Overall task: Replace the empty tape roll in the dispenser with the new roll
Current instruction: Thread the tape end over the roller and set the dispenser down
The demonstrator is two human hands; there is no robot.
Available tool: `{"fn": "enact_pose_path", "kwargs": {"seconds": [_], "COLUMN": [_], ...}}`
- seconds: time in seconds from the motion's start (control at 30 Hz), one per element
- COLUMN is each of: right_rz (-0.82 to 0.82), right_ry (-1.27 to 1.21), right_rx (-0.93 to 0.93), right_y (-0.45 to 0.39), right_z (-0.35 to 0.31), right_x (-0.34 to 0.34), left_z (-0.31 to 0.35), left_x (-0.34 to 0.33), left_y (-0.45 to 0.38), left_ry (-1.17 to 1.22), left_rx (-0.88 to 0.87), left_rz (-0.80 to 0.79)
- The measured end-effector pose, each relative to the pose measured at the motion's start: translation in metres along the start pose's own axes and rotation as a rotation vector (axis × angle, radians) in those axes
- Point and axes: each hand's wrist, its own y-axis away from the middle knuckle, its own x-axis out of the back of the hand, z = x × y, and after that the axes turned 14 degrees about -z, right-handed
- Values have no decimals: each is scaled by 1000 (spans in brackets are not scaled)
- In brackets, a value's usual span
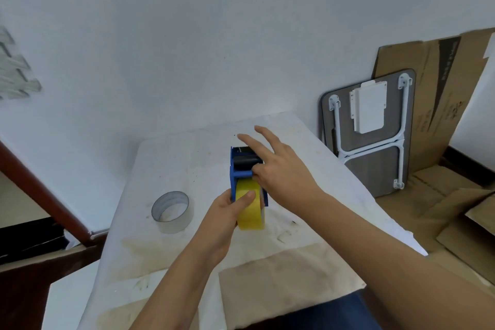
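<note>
Hands: left hand [227,207] gripped the new roll [250,209] in the dispenser [242,169]; right hand [281,169] pinched near the roller, other fingers spread.
Place: dispenser stood mid-tabletop [187,158].
Tip: judged best to steady the roll and feed tape straight under the roller.
Count: two rolls, one dispenser; empty roll [171,211] well left.

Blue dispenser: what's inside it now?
The yellow tape roll sits in the blue dispenser, with the left hand on it. Its hub and core are hidden.
</note>
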Motion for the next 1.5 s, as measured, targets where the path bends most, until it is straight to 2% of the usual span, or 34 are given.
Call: {"fn": "enact_pose_path", "kwargs": {"seconds": [0.17, 0.27, 0.37, 0.47, 0.57, 0.67, 0.87, 1.1, 1.27, 1.37, 1.43, 1.5], "right_rz": [-14, 60, 197, 210, 1, -148, -197, -158, -163, 0, 217, 311], "right_ry": [-57, -179, -524, -902, -1396, -1652, -1704, -1761, -1723, -1597, -1382, -1134], "right_rx": [50, 40, -114, -293, -519, -524, -527, -594, -683, -668, -606, -460], "right_y": [4, 13, 23, 26, 24, 25, 32, 36, 37, 39, 45, 51], "right_z": [7, 7, 3, -1, -3, -4, -5, -11, -13, -15, -13, -9], "right_x": [-9, -11, -17, -23, -20, -26, -23, -32, -36, -38, -37, -36], "left_z": [3, 4, 6, 8, 10, 13, 12, 11, 9, 6, 6, 5], "left_x": [-3, -4, -4, -5, -4, -3, 3, -4, -4, -6, -7, -6], "left_y": [2, 4, 5, 7, 10, 13, 18, 10, 11, 11, 10, 8], "left_ry": [40, 95, 163, 183, 210, 209, 219, 134, 178, 176, 146, 101], "left_rx": [33, 30, 23, 12, -15, -31, -7, 4, 7, -7, -13, -21], "left_rz": [-12, -35, -53, -69, -114, -181, -284, -178, -226, -210, -156, -104]}}
